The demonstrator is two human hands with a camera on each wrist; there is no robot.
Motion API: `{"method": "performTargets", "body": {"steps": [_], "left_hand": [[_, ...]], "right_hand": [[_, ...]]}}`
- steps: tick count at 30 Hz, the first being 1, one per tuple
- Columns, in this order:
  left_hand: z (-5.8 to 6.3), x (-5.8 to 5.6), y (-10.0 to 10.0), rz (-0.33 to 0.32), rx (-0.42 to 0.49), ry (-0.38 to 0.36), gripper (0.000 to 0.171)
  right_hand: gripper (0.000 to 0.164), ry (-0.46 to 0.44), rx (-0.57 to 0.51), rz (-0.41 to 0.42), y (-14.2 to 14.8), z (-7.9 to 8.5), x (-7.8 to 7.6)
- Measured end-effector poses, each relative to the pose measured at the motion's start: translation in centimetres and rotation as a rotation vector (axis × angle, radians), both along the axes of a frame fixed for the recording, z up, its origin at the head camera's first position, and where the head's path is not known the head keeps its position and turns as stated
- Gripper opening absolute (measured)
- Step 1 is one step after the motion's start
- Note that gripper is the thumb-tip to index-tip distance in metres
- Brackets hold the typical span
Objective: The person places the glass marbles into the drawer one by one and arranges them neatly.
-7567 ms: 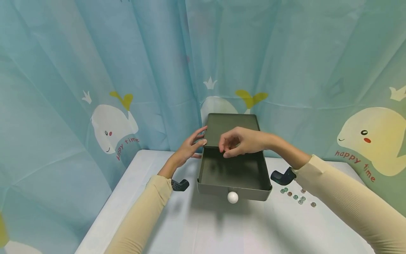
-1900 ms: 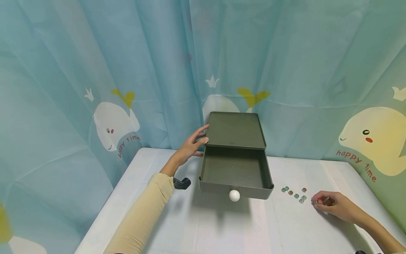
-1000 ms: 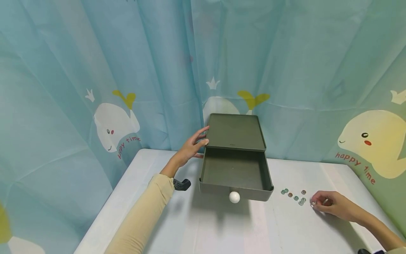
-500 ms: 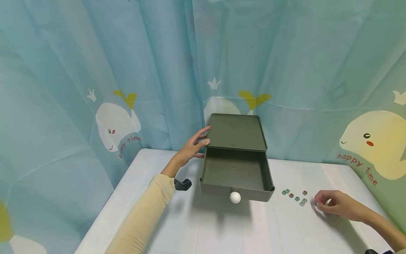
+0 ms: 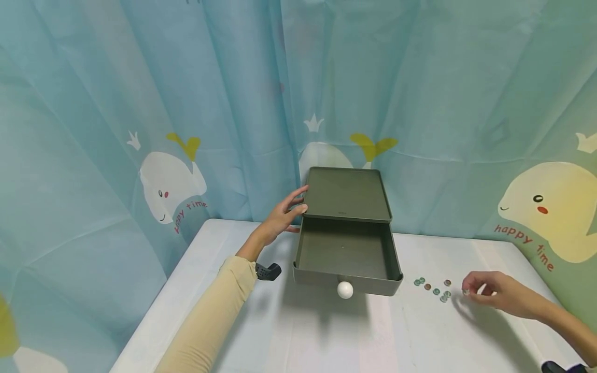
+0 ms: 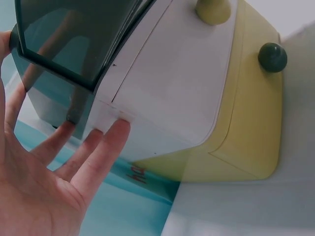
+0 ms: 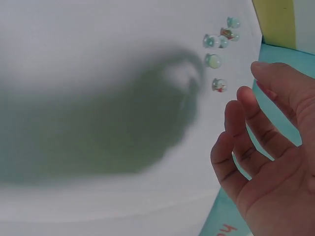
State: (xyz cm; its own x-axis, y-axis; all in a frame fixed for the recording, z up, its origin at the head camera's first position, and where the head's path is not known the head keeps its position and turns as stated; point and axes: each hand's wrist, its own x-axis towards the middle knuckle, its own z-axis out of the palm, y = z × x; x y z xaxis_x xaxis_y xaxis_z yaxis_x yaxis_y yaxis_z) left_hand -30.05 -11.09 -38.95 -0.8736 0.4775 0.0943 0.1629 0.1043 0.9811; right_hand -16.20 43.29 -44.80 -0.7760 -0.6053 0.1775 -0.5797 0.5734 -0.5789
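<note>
My left hand rests its spread fingers against the left side of a small drawer unit. Its dark green top drawer is pulled out, with a white knob at the front and a tiny speck on its floor. In the left wrist view, my left fingertips touch the unit's side. Thumb and fingertips of my right hand pinch a small glass marble, raised above the table at the right; the right wrist view does not show this marble. Several loose glass marbles lie just left of that hand.
Below the top drawer, the left wrist view shows a white drawer and a yellow drawer with a green knob. A blue whale-print curtain hangs behind the white table.
My right hand has gone from above the drawer to the table at the right, taken a marble there, and now lifts slightly with it. The left hand stays at the unit.
</note>
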Motion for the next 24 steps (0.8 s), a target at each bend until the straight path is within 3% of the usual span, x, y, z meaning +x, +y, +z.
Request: {"method": "performTargets", "body": {"steps": [6, 15, 24], "left_hand": [[0.0, 0.0, 0.0, -0.004, 0.002, 0.006, 0.061], [0.0, 0.0, 0.0, 0.002, 0.002, 0.004, 0.06], [0.0, 0.1, 0.0, -0.003, -0.004, 0.005, 0.06]], "right_hand": [[0.033, 0.052, -0.005, -0.013, -0.6, 1.0, -0.3], [0.035, 0.056, -0.024, -0.063, -1.1, 2.4, -0.5], [0.033, 0.038, -0.031, -0.067, -1.3, 2.6, -0.6]]}}
